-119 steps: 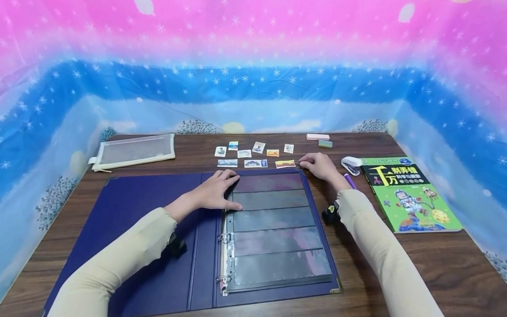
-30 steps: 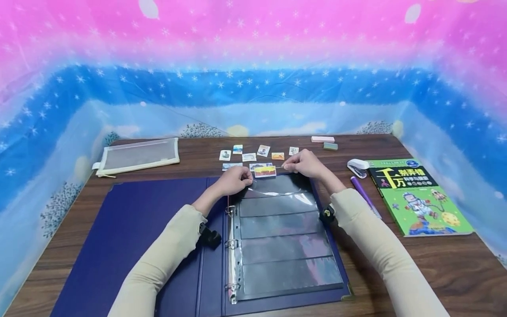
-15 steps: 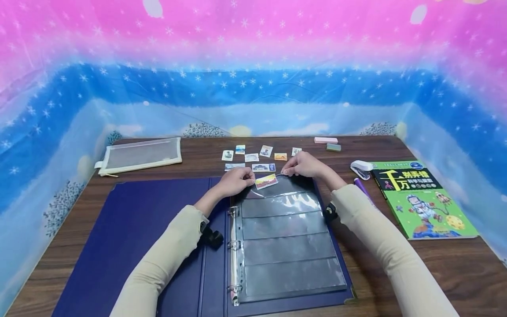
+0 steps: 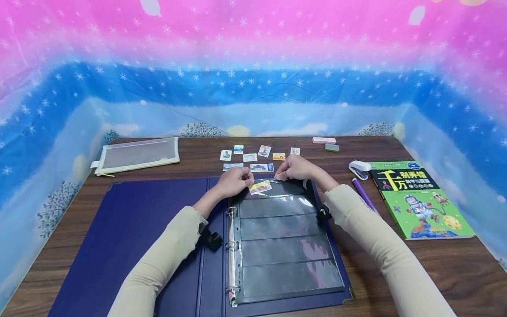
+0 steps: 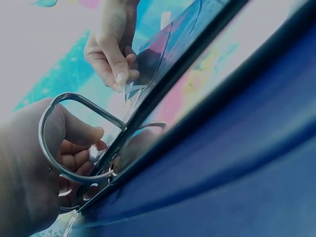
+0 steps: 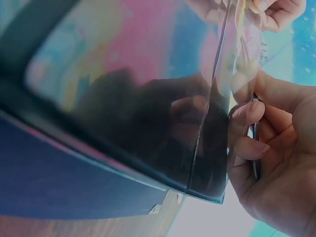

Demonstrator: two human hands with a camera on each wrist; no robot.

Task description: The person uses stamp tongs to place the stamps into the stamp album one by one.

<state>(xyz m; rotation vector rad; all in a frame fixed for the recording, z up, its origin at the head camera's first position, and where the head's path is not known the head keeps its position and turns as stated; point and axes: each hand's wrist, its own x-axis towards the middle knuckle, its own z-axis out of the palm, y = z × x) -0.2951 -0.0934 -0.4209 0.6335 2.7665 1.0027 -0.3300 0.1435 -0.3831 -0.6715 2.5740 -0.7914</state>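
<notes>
A navy ring binder (image 4: pixel 150 237) lies open, with a black stock page (image 4: pixel 285 229) of clear strip pockets on its rings. My left hand (image 4: pixel 233 181) pinches the clear film at the top pocket's left end; a binder ring (image 5: pixel 42 133) stands in front of it in the left wrist view. My right hand (image 4: pixel 296 168) holds slim metal tweezers (image 6: pixel 256 143) at the pocket's upper edge. Between the hands, a yellow and red stamp (image 4: pixel 260 188) lies tilted at the top pocket, looking hazy as if behind the film. The tweezer tips are hard to make out.
Beyond the binder lie several loose stamps (image 4: pixel 261 167). A mesh zip pouch (image 4: pixel 138 155) is at the back left. On the right are a purple pen (image 4: pixel 363 193), a white stapler (image 4: pixel 359 167), a green book (image 4: pixel 431 207) and two erasers (image 4: pixel 324 140).
The yellow and red stamp has gone from the table to the top pocket, carried left and nearer by the right hand. The left hand has moved from resting on the page to pinching its film.
</notes>
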